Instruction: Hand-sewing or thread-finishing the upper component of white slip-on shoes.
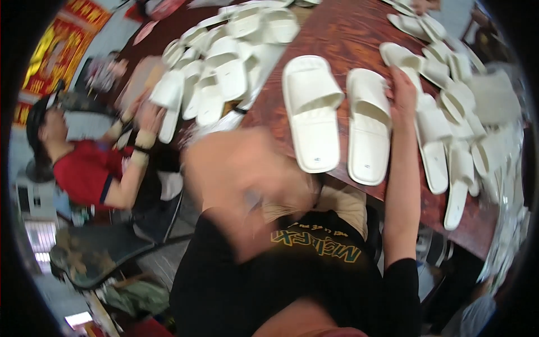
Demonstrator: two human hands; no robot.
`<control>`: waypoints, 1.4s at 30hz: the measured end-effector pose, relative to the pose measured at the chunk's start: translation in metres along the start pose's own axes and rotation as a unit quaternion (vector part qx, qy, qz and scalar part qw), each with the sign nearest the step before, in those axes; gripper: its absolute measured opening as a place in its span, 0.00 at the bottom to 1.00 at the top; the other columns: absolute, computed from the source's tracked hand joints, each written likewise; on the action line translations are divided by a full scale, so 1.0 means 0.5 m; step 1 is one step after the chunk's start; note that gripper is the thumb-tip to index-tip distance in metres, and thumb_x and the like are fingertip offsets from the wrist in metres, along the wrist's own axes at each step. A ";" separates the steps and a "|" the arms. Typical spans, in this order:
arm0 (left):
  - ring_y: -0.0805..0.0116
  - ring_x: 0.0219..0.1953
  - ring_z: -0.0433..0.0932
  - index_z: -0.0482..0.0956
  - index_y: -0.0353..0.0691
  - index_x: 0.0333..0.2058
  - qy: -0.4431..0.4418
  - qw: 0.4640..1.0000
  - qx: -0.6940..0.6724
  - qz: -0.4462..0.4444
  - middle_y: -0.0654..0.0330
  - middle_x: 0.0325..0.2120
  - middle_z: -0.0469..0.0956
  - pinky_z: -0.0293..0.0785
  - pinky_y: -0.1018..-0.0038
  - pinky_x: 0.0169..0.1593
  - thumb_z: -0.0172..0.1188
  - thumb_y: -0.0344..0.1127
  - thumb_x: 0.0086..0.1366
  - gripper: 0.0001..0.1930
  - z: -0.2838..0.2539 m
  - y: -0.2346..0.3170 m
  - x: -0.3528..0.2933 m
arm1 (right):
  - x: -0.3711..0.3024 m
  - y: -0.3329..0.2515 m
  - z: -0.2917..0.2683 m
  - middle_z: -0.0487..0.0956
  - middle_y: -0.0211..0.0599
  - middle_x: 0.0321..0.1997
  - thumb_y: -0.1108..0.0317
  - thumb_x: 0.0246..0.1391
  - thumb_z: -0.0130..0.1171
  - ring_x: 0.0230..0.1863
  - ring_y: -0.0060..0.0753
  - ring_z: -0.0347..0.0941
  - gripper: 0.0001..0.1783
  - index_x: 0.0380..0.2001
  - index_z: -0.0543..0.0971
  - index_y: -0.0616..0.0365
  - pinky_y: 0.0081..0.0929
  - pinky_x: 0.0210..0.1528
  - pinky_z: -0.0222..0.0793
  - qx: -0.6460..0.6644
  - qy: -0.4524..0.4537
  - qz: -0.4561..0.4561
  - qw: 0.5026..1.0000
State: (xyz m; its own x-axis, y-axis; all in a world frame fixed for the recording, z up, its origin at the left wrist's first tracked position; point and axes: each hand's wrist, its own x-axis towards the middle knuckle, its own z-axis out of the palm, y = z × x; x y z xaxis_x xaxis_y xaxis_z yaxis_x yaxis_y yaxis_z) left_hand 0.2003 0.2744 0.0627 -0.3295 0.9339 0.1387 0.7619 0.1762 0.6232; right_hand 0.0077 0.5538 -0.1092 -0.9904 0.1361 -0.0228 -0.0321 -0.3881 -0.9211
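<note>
Two white open-toed slippers lie side by side on the reddish-brown wooden table in front of me: a left slipper (317,135) and a right slipper (369,143). My right hand (403,95) rests along the outer edge of the right slipper, fingers stretched away from me and thumb by its strap. Motion smears my left hand (247,163), which is over the near table edge, left of the pair. Its fingers cannot be made out, nor whether anything is in them.
White slippers crowd the right side (432,135) of the table (331,33), beside clear plastic bags (502,163). Another slipper pile (224,62) lies at the far left. There a co-worker in a red shirt (84,171) handles a slipper (170,104). Another hand shows at the top right.
</note>
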 end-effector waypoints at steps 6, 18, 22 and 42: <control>0.51 0.28 0.80 0.47 0.06 0.53 0.227 0.803 0.173 -0.524 0.43 0.25 0.78 0.77 0.64 0.31 0.58 0.74 0.41 0.67 0.174 -0.211 0.134 | -0.023 -0.006 0.044 0.74 0.25 0.28 0.69 0.55 0.57 0.24 0.13 0.64 0.09 0.37 0.77 0.63 0.11 0.19 0.55 0.069 -0.062 0.012 0.996; 0.43 0.32 0.76 0.66 0.26 0.48 0.358 0.852 0.168 -0.342 0.42 0.28 0.76 0.71 0.55 0.38 0.51 0.32 0.52 0.24 0.181 -0.375 0.219 | -0.009 0.013 0.017 0.69 0.16 0.22 0.60 0.51 0.59 0.23 0.12 0.59 0.08 0.29 0.79 0.52 0.16 0.26 0.54 -0.087 -0.007 -0.071 0.994; 0.41 0.34 0.75 0.69 0.37 0.42 0.313 0.843 0.300 -0.320 0.41 0.29 0.76 0.68 0.53 0.38 0.49 0.28 0.54 0.15 0.121 -0.382 0.120 | -0.098 -0.032 0.083 0.75 0.20 0.28 0.64 0.53 0.57 0.30 0.12 0.65 0.11 0.34 0.79 0.60 0.13 0.32 0.61 -0.122 -0.060 -0.102 0.985; 0.41 0.33 0.75 0.66 0.39 0.44 0.341 0.843 0.220 -0.353 0.42 0.28 0.76 0.68 0.56 0.38 0.55 0.25 0.52 0.19 0.070 -0.373 0.036 | -0.281 -0.207 -0.297 0.66 0.52 0.51 0.65 0.44 0.63 0.46 0.50 0.67 0.32 0.53 0.65 0.59 0.39 0.45 0.68 -0.816 0.189 -0.224 0.498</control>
State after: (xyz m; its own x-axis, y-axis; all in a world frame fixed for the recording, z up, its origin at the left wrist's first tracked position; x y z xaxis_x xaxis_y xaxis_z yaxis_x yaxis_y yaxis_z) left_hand 0.0718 0.2694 -0.0780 -0.9172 0.1774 0.3567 0.3246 0.8520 0.4108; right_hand 0.1701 0.7101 -0.0683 -0.8271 0.1578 0.5395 0.2199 0.9741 0.0522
